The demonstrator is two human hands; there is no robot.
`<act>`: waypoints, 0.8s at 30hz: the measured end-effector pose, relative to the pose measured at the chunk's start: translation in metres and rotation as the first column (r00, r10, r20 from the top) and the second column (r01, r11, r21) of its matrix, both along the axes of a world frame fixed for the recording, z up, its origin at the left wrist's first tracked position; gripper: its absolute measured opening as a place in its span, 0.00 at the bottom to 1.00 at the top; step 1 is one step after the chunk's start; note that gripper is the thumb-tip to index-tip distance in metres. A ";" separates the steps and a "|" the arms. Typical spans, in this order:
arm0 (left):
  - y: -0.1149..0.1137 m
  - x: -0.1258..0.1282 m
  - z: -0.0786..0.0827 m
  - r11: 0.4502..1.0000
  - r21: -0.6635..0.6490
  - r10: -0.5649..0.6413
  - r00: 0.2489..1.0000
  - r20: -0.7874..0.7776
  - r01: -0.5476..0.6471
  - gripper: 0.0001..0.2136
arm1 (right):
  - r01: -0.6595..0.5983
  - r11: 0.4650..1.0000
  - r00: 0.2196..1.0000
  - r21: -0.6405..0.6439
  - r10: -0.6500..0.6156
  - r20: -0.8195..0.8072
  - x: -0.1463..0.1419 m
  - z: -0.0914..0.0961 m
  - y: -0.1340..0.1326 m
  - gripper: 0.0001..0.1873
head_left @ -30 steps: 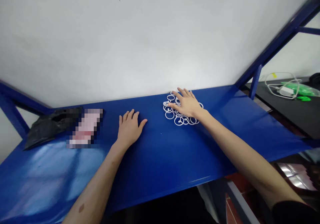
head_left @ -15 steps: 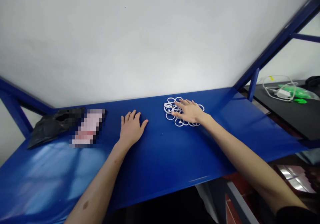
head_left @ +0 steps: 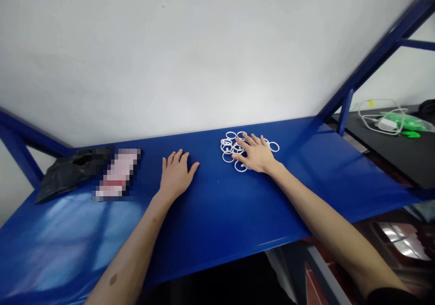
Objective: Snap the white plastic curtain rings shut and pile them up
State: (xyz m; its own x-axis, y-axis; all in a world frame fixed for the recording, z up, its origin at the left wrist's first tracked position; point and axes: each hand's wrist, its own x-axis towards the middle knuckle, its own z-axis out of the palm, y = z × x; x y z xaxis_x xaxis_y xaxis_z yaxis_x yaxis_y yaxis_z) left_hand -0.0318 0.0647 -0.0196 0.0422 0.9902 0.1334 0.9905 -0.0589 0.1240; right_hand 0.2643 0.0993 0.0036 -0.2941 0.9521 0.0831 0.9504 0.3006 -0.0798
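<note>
Several white rings (head_left: pixel 228 157) lie loosely heaped on the blue table (head_left: pixel 210 223), right of the middle. Over the right part of this heap rests my right hand (head_left: pixel 254 154), palm down with fingers spread; it hides some of the rings. One ring (head_left: pixel 274 147) pokes out beyond its fingers on the right. My left hand (head_left: pixel 176 176) lies flat on the bare blue surface to the left of the rings, fingers apart and holding nothing.
At the left of the table are a black plastic bag (head_left: pixel 68 173) and a pixelated pink-and-white item (head_left: pixel 118 171). A white wall (head_left: pixel 190 60) rises behind. Blue frame bars (head_left: pixel 370 60) flank the table. On a dark surface at right sits a white charger (head_left: pixel 387 124) with its cable.
My right hand has shifted slightly over the rings, and fewer rings show below its palm. The left hand stays flat; the whole view has moved a little.
</note>
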 end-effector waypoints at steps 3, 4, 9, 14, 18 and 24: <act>0.000 0.000 0.001 1.000 -0.003 0.003 1.000 -0.005 -0.003 0.29 | -0.004 1.000 1.000 -0.017 0.004 0.005 -0.002 0.000 0.002 0.47; 0.000 0.000 0.001 1.000 -0.002 0.004 1.000 -0.007 -0.004 0.29 | -0.006 1.000 1.000 -0.026 0.007 0.007 -0.002 0.000 0.003 0.47; -0.001 0.000 0.002 1.000 -0.003 0.006 1.000 -0.005 -0.006 0.29 | -0.014 0.999 1.000 -0.050 0.015 0.006 -0.004 0.000 0.004 0.46; -0.002 0.001 0.004 1.000 -0.023 0.005 1.000 -0.004 -0.005 0.30 | -0.011 0.998 1.000 -0.068 0.011 0.006 -0.004 0.002 0.005 0.47; -0.002 0.000 0.003 1.000 -0.009 -0.004 1.000 -0.005 0.004 0.30 | 0.002 0.997 1.000 -0.083 -0.002 0.000 -0.002 0.004 0.005 0.47; -0.001 -0.001 0.001 1.000 0.001 -0.011 1.000 0.001 0.011 0.30 | 0.006 0.997 1.000 -0.078 -0.006 -0.005 0.000 0.005 0.002 0.48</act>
State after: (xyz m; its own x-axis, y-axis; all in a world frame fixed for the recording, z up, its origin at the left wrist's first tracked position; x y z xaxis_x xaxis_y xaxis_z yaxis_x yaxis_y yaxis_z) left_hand -0.0333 0.0638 -0.0188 0.0534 0.9894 0.1348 0.9897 -0.0704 0.1249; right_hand 0.2641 0.1014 0.0090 -0.2879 0.9576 0.0099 0.9518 0.2873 -0.1073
